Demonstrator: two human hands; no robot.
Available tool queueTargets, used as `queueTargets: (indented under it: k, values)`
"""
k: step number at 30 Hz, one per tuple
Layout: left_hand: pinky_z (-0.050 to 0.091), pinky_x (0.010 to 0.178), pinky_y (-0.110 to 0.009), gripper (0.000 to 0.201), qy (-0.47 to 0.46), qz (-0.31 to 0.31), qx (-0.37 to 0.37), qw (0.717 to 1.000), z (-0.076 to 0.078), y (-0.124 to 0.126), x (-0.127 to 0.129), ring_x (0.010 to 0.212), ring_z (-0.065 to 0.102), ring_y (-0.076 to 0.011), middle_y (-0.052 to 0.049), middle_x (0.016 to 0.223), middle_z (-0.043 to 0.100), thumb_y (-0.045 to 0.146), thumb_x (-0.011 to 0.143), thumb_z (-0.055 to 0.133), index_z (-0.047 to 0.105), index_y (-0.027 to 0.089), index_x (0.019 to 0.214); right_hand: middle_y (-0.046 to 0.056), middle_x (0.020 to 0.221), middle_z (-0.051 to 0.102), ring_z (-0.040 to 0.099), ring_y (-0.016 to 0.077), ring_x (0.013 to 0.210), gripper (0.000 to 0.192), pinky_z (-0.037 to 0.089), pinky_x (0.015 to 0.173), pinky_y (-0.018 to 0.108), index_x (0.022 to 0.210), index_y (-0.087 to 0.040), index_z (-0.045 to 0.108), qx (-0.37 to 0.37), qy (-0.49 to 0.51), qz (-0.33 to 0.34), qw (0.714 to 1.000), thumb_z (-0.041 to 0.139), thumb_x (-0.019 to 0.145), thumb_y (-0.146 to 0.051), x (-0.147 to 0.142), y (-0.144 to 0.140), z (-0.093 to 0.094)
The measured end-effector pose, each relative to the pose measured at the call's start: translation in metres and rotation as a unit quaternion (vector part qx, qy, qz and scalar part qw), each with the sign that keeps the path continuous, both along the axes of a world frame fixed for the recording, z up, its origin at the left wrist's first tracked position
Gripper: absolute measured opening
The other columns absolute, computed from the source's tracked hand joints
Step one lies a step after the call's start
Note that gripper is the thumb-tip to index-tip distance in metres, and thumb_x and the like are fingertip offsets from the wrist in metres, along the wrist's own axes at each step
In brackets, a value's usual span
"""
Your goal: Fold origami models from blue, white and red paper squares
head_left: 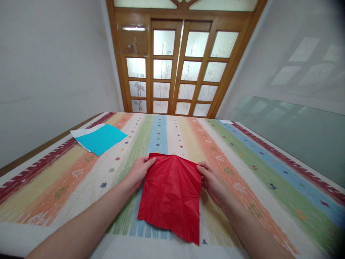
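A creased red sheet of paper (172, 194) is held up between my hands over the striped cloth, its fold lines fanning out from the middle of the top edge. My left hand (141, 169) pinches its upper left corner, thumb on the near face and the other fingers mostly behind. At the upper right corner, my right hand (211, 180) grips the paper between thumb and fingers. The lower edge hangs toward me and curves unevenly. Away to the left lies a bright blue sheet of paper (101, 138), with white paper (81, 133) partly under it.
A striped, patterned cloth (215, 158) covers the broad surface before me. A small white piece (225, 122) lies at its far right edge. Beyond stand wooden doors (175, 72) with glass panes. A pale green panel (291, 133) rises along the right side.
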State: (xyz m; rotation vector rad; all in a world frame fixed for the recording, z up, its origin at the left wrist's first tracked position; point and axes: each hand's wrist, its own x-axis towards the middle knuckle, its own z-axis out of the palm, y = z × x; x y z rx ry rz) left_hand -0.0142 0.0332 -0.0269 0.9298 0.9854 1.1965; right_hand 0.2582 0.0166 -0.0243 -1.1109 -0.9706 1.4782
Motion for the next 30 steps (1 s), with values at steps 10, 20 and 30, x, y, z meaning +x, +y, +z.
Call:
queueTargets:
  k: [10,20,30]
  values:
    - [0.046,0.054,-0.024,0.048,0.009,0.097,0.051,0.994,-0.002,0.0012,0.0009,0.058,0.064,-0.017,0.002,0.068,0.068,0.042,0.074,0.08,0.051,0.022,0.107,-0.008,0.062,0.052,0.046,0.0108,0.052,0.045,0.037,0.05,0.021,0.11,-0.026,0.049,0.069,-0.075,0.0,0.995,0.073,0.083,-0.052,-0.0008,-0.001,0.0018]
    - [0.036,0.058,-0.019,0.017,0.089,0.103,0.131,0.982,-0.0057,0.0027,0.0009,0.061,0.048,-0.0096,0.005,0.067,0.053,0.022,0.075,0.067,0.051,0.019,0.071,-0.008,0.068,0.048,0.041,0.0101,0.053,0.032,0.031,0.047,0.02,0.09,-0.027,0.041,0.154,-0.086,-0.046,0.983,0.067,0.088,-0.046,-0.0011,0.0019,0.0002]
    - [0.047,0.08,-0.03,0.02,0.121,0.084,0.076,0.986,-0.0027,0.0021,0.0028,0.087,0.065,-0.0219,-0.009,0.095,0.075,0.025,0.077,0.065,0.078,0.018,0.089,0.002,0.085,0.06,0.054,0.018,0.076,0.013,0.043,0.067,0.029,0.078,-0.023,0.062,0.239,-0.203,-0.041,0.949,0.056,0.089,-0.027,0.0065,0.0015,-0.0053]
